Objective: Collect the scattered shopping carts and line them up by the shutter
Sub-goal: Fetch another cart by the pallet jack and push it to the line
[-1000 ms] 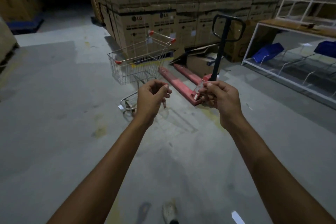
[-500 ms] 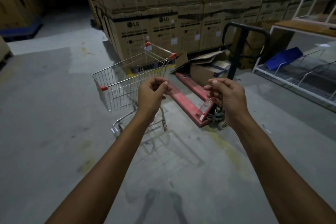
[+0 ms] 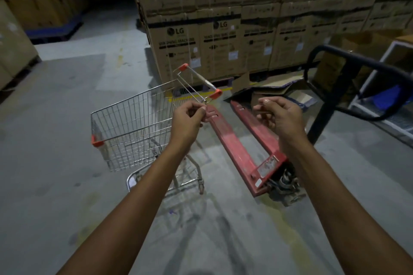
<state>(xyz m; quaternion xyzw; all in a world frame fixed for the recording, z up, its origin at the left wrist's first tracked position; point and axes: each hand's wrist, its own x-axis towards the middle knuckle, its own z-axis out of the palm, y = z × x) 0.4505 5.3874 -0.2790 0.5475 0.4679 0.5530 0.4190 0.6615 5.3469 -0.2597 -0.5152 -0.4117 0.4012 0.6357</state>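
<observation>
While both hands hover raised, shopping cart [image 3: 134,127] stands just ahead, beside red pallet jack [image 3: 241,140]. Handle bar [image 3: 201,79] slants just beyond nearer left hand [image 3: 187,123]: fingers curled, wire contact unclear. Right hand [image 3: 281,118] curled, empty.

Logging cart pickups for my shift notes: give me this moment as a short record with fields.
cart: one wire shopping cart, upright on its wheels
beside it: red pallet jack, on the cart's right
behind: stacked cardboard boxes
left hand: fingers curled at the cart's rear frame; grip unclear
right hand: fingers curled, holding nothing, above the pallet jack
</observation>
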